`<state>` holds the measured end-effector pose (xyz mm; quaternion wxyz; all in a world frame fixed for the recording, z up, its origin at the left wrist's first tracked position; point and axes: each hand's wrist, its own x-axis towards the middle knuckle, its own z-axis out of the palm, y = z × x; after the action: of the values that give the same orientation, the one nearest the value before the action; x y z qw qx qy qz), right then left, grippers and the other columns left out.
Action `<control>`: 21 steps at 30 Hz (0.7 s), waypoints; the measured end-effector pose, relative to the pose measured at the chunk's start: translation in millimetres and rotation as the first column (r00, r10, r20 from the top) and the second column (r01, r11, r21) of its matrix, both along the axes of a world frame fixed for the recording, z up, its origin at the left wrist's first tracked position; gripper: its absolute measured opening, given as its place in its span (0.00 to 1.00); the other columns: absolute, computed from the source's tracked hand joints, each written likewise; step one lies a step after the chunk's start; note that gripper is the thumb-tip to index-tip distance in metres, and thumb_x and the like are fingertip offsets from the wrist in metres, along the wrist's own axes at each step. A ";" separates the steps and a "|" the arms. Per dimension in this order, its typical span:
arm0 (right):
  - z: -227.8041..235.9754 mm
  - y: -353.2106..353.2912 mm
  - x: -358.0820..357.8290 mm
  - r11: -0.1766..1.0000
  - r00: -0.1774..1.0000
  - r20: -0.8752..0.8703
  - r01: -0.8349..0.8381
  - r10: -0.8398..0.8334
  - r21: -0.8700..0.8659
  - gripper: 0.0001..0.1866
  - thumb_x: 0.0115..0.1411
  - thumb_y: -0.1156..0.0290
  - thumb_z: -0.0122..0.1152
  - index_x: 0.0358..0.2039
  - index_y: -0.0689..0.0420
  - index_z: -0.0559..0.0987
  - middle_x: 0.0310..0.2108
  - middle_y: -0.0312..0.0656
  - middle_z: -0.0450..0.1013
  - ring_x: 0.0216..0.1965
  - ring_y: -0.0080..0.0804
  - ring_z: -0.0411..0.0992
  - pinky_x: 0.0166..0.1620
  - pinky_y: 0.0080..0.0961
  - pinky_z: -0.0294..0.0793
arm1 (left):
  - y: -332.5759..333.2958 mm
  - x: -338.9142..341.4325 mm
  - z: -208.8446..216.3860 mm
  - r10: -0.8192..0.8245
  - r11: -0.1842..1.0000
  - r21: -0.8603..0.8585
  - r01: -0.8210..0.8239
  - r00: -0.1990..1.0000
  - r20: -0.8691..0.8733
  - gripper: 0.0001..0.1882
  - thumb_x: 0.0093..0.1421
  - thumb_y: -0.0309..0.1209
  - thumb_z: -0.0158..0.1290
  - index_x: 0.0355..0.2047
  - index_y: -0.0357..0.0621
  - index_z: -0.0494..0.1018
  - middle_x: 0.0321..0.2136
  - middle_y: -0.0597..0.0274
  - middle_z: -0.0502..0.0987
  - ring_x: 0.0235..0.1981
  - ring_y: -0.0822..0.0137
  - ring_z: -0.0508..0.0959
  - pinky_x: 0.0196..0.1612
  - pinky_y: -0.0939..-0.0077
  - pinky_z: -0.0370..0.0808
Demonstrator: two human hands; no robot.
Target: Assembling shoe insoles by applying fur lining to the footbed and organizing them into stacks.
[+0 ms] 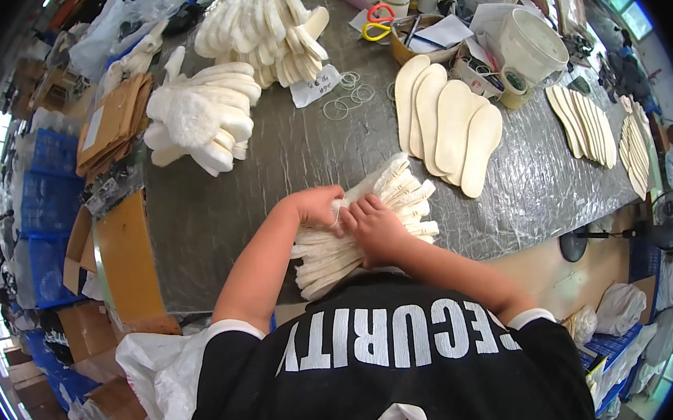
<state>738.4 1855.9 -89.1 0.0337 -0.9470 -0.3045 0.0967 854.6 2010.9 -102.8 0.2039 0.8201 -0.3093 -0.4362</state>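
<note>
A bundle of cream fleecy insoles (324, 254) stands on edge on the table, close to my body, its layers fanned at both ends. My left hand (319, 207) is closed at the middle of the bundle, on its far left side. Across the top of the same bundle lies my right hand (375, 228), fingers curled down and meeting the left fingertips. A thin pale strand, apparently a rubber band, shows by the left fingers; its full path is hidden. Several flat beige insoles (450, 116) lie overlapped beyond my right hand.
Fluffy insole bundles (201, 110) and a taller pile (261, 23) sit at the left. Loose rubber bands (350, 99) lie by a paper slip (315, 85). Farther back are red-and-yellow scissors (378, 23) and a clear bucket (531, 47). More insoles (582, 126) fan out at right.
</note>
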 end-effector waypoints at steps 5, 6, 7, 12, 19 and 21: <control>3.0 -11.1 -4.3 0.986 0.996 -0.020 0.088 -0.087 0.139 0.56 0.24 0.53 0.72 0.53 0.66 0.59 0.44 0.47 0.65 0.50 0.40 0.62 0.59 0.36 0.50 | -7.3 -9.9 -4.7 -0.149 0.988 -0.029 0.150 0.988 0.034 0.48 0.30 0.41 0.69 0.51 0.38 0.59 0.44 0.49 0.70 0.46 0.56 0.71 0.46 0.70 0.69; 4.1 -9.9 -2.4 0.992 0.995 -0.032 0.092 -0.089 0.082 0.54 0.24 0.53 0.72 0.53 0.64 0.60 0.45 0.46 0.65 0.50 0.40 0.62 0.59 0.38 0.49 | -10.1 -9.1 -2.6 -0.130 0.991 -0.012 0.130 0.991 -0.012 0.47 0.30 0.40 0.69 0.51 0.38 0.59 0.45 0.50 0.69 0.46 0.57 0.71 0.47 0.71 0.69; 5.8 -9.6 1.6 0.996 0.995 -0.036 0.090 -0.089 0.026 0.53 0.25 0.52 0.72 0.53 0.62 0.61 0.45 0.46 0.65 0.51 0.40 0.62 0.60 0.40 0.48 | -12.0 -6.2 1.1 -0.106 0.994 0.006 0.106 0.993 -0.049 0.47 0.31 0.39 0.69 0.51 0.38 0.59 0.45 0.51 0.69 0.47 0.58 0.71 0.48 0.71 0.69; 10.4 -10.2 6.0 0.998 0.990 -0.125 0.057 -0.059 -0.021 0.49 0.27 0.51 0.72 0.52 0.54 0.64 0.45 0.43 0.65 0.52 0.39 0.61 0.60 0.46 0.46 | 38.7 -1.3 -32.3 0.076 0.985 -0.096 -0.145 0.855 -0.513 0.37 0.41 0.31 0.64 0.51 0.39 0.60 0.47 0.55 0.69 0.48 0.61 0.70 0.47 0.69 0.70; 17.0 -5.7 11.1 0.968 0.965 -0.134 0.208 -0.227 -0.141 0.45 0.32 0.50 0.68 0.53 0.50 0.63 0.47 0.42 0.65 0.53 0.39 0.59 0.59 0.51 0.48 | 128.5 -109.6 -53.6 0.387 0.559 0.033 -0.828 0.226 -0.894 0.18 0.58 0.40 0.50 0.40 0.39 0.67 0.29 0.58 0.75 0.29 0.61 0.78 0.30 0.70 0.77; 13.9 -4.1 10.5 0.963 0.962 -0.119 0.229 -0.246 -0.142 0.45 0.32 0.50 0.68 0.53 0.50 0.63 0.46 0.43 0.65 0.53 0.39 0.59 0.58 0.51 0.48 | 146.5 -146.4 -53.7 0.453 0.437 -0.155 -0.886 0.365 -0.813 0.10 0.59 0.33 0.48 0.36 0.39 0.68 0.23 0.61 0.74 0.27 0.67 0.77 0.29 0.76 0.75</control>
<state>748.9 1851.9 -75.2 0.0054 -0.9681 -0.1789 0.1753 708.2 2157.4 -156.5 0.7057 0.5475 0.0603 -0.4456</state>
